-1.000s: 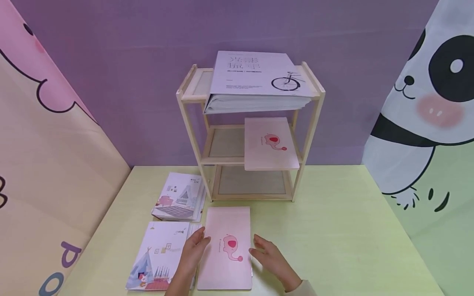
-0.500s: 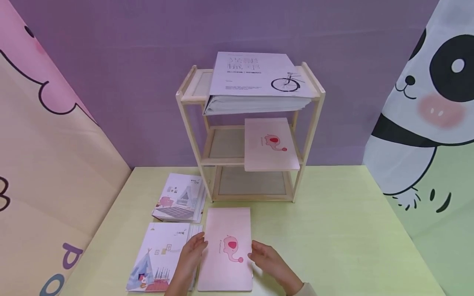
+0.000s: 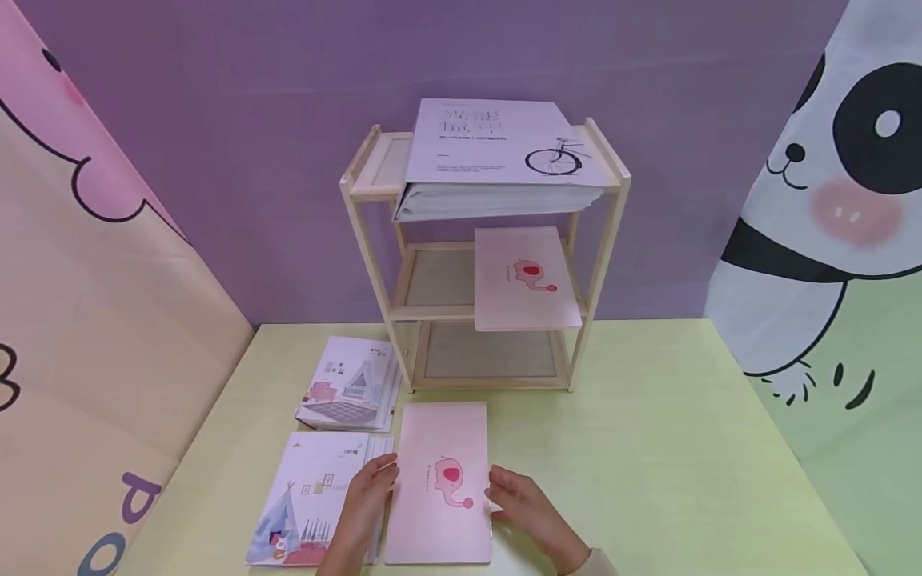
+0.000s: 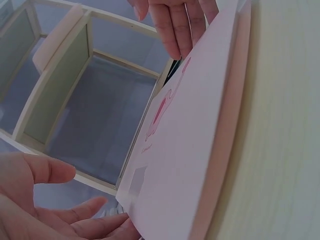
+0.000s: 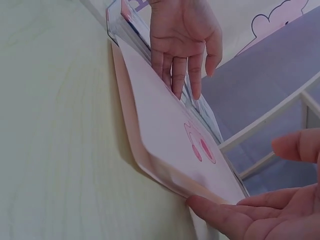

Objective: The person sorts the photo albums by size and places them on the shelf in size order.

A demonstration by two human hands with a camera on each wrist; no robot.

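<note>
A pink book with a red elephant on its cover lies flat on the table in front of the rack. At its left edge is my left hand, fingers extended and thumb held apart. My right hand is at the opposite edge. In the right wrist view, the fingertips of the right hand meet the book's lower edge while the thumb stays raised. The left wrist view has the fingers of the left hand against the near side of the book, partly tucked out of sight.
A three-tier wooden rack stands behind. On its top lies a thick white bicycle book; a similar pink book juts from the middle shelf. Two white illustrated books, one farther and one nearer, lie on the left.
Both hands have closed in slightly on the pink book's sides, the left lowering beside its edge and the right shifting to the edge. The book stays in place.
</note>
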